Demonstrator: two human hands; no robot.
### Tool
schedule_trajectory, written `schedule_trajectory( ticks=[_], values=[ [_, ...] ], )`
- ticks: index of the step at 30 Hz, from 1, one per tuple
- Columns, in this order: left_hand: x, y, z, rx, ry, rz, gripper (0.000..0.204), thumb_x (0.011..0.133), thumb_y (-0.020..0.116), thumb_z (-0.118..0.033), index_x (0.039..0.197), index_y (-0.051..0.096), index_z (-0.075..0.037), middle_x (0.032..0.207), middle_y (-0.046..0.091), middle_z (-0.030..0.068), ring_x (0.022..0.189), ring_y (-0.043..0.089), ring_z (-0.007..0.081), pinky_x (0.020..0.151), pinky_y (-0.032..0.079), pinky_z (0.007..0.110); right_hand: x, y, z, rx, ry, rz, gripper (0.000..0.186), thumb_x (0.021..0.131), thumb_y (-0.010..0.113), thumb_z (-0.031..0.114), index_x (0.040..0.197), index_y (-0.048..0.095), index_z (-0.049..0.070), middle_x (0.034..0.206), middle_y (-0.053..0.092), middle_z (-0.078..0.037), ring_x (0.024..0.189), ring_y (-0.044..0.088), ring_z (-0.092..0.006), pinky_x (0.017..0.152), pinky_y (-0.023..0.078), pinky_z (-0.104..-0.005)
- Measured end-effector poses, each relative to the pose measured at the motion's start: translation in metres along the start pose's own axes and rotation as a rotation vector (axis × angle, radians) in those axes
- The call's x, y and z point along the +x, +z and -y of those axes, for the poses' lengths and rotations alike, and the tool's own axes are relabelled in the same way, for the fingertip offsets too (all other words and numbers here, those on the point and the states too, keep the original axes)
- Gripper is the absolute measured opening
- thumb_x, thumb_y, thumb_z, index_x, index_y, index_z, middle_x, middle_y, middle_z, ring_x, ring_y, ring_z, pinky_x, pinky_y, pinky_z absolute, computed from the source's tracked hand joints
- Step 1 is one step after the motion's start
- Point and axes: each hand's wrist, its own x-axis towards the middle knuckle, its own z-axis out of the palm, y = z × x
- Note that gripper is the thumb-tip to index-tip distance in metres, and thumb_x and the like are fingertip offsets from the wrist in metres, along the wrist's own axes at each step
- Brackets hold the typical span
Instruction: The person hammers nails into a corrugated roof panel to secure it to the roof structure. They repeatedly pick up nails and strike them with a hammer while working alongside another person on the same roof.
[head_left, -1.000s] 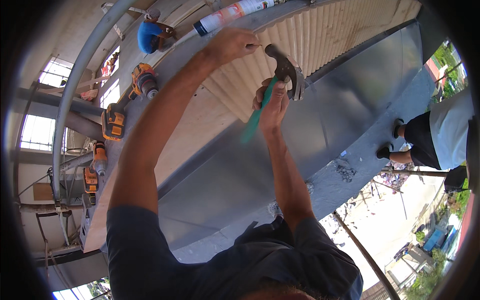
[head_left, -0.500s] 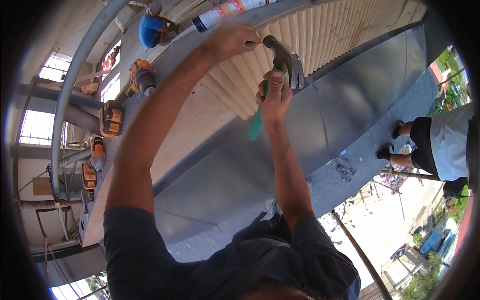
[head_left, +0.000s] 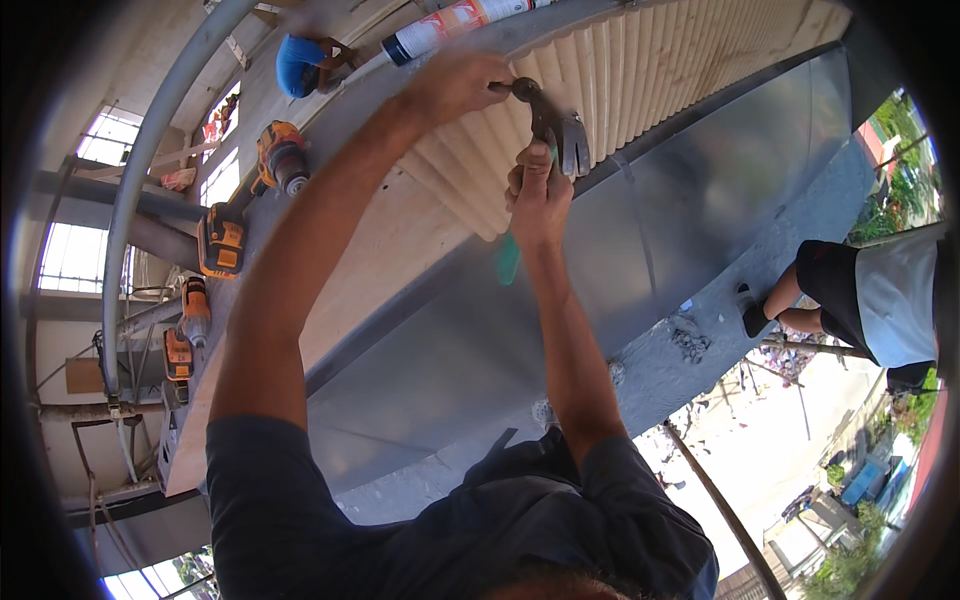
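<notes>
My right hand (head_left: 541,195) is wrapped round the green handle of a claw hammer (head_left: 545,118), its thumb lying along the neck. The hammer's striking face touches or nearly touches the fingertips of my left hand (head_left: 460,88). Those fingers pinch a thin nail (head_left: 499,88), mostly hidden by the fingers and the hammer head. Both hands are above a cream ribbed panel (head_left: 640,75), close to its left part. A smooth tan board (head_left: 390,230) lies to the left of the ribs.
Orange-black cordless drills (head_left: 283,158) and a battery pack (head_left: 221,240) lie at the left edge. A sealant tube (head_left: 450,28) lies at the top. Grey sheet metal (head_left: 480,330) slopes down nearer me. One person (head_left: 303,65) crouches far left; another (head_left: 890,300) stands at right.
The hammer has moved left and slightly up, its head now against or close to my left fingertips. My left hand has barely moved. The person at right has shifted their legs.
</notes>
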Motion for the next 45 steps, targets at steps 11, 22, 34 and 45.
schedule_trajectory(
  ticks=[11,22,34,45],
  values=[
    [0.0,0.003,0.001,-0.001,-0.035,-0.042,0.018,0.086,0.075,-0.016,0.102,0.077,-0.007,0.086,0.069,0.0095,0.079,0.068,0.0288,0.07,0.053,0.038,-0.004,0.004,-0.008,-0.046,0.055,-0.018,0.065,0.098,0.051,0.07,0.095,0.05,0.006,0.075,0.044,0.0,0.059,0.044,-0.01,0.047,0.033,-0.0273],
    [0.001,-0.001,0.004,-0.07,-0.024,0.012,0.017,0.086,0.075,-0.013,0.101,0.076,-0.005,0.085,0.068,0.0085,0.074,0.066,0.0227,0.069,0.052,0.034,-0.004,0.01,0.006,-0.051,0.056,-0.013,0.068,0.099,0.046,0.072,0.093,0.05,0.004,0.067,0.045,-0.003,0.054,0.042,-0.0115,0.047,0.034,-0.0282],
    [0.002,0.0,0.002,-0.041,0.027,-0.046,0.017,0.085,0.075,-0.014,0.1,0.076,-0.006,0.086,0.069,0.0073,0.077,0.067,0.0245,0.069,0.051,0.035,-0.006,0.009,0.01,0.015,-0.072,-0.141,0.069,0.096,0.051,0.073,0.091,0.049,0.004,0.068,0.042,-0.001,0.055,0.044,-0.0114,0.047,0.035,-0.0274],
    [0.002,-0.001,0.002,-0.044,-0.002,-0.012,0.018,0.086,0.075,-0.014,0.101,0.076,-0.004,0.089,0.071,0.008,0.078,0.069,0.0239,0.071,0.053,0.033,-0.002,0.007,0.006,0.008,-0.127,-0.09,0.07,0.097,0.048,0.075,0.092,0.05,0.005,0.067,0.047,-0.003,0.053,0.044,-0.0115,0.048,0.036,-0.0285]
  ],
)
